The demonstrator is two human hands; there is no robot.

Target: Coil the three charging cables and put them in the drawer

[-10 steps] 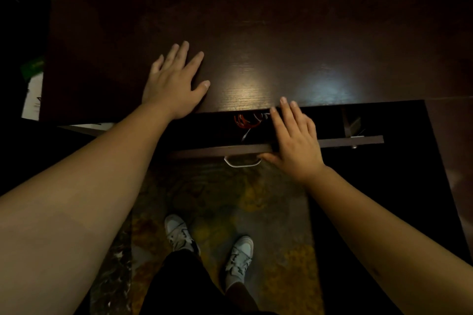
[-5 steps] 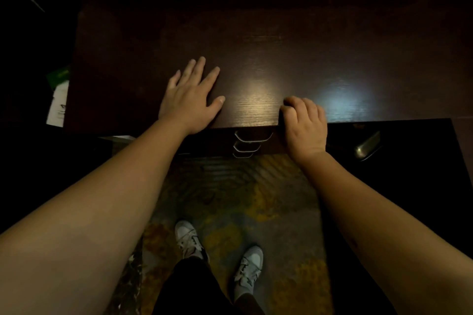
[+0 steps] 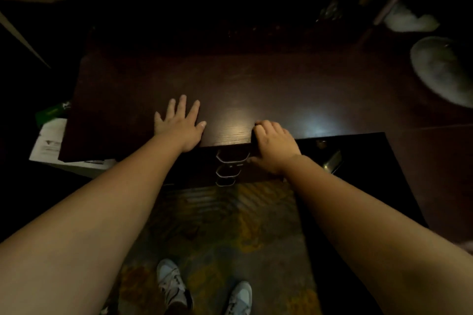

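The top drawer (image 3: 231, 155) of the dark wooden desk (image 3: 256, 89) is pushed in flush under the desktop edge, its metal handle showing. No cable is visible; the drawer's inside is hidden. My left hand (image 3: 180, 124) lies flat, fingers spread, on the desktop near its front edge. My right hand (image 3: 275, 146) rests over the desk's front edge just right of the handle, fingers curled on the desktop and thumb against the drawer front.
Two more drawer handles (image 3: 227, 174) sit below the top one. A grey rounded object (image 3: 445, 69) lies at the desk's right. White papers (image 3: 51, 140) lie left of the desk. A metal lever handle (image 3: 332, 161) shows at right. My sneakers (image 3: 171, 281) stand on patterned floor.
One second ago the drawer stood open with a red cable inside; my right hand pushed it shut. My view has since tilted up, showing more of the desk's far side.
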